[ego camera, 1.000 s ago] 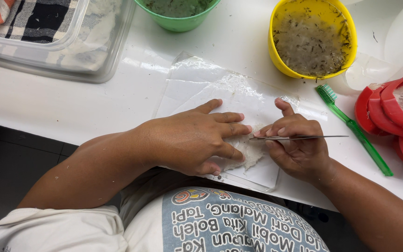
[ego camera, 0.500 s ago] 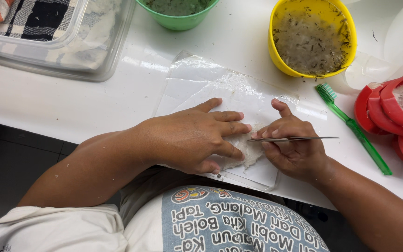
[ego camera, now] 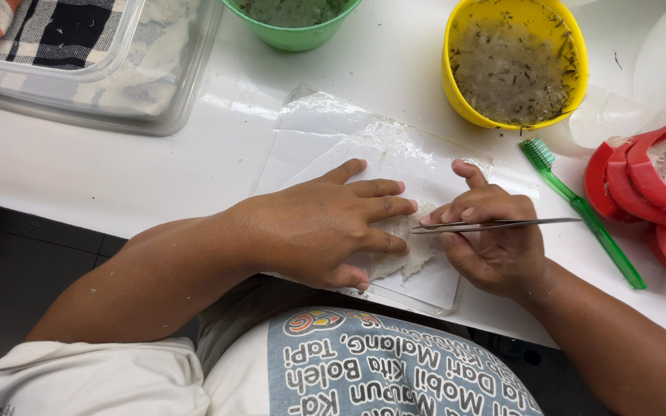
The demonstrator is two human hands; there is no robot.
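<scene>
Right hand (ego camera: 495, 246) fingers (ego camera: 456, 214) pinch metal tweezers (ego camera: 502, 225) shut, tips at the whitish fibrous piece (ego camera: 406, 250). Left hand (ego camera: 325, 227) lies flat, fingers spread, pinning that piece on the clear plastic sheet (ego camera: 333, 139) at the bench (ego camera: 79, 169) edge. Best to press evenly and pick with small, shallow nips.

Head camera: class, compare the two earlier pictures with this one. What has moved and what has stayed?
Hardly anything moved. The right hand keeps its pinch on the tweezers, and the left hand still presses the white piece on the clear sheet. Bowls and toothbrush unchanged.
</scene>
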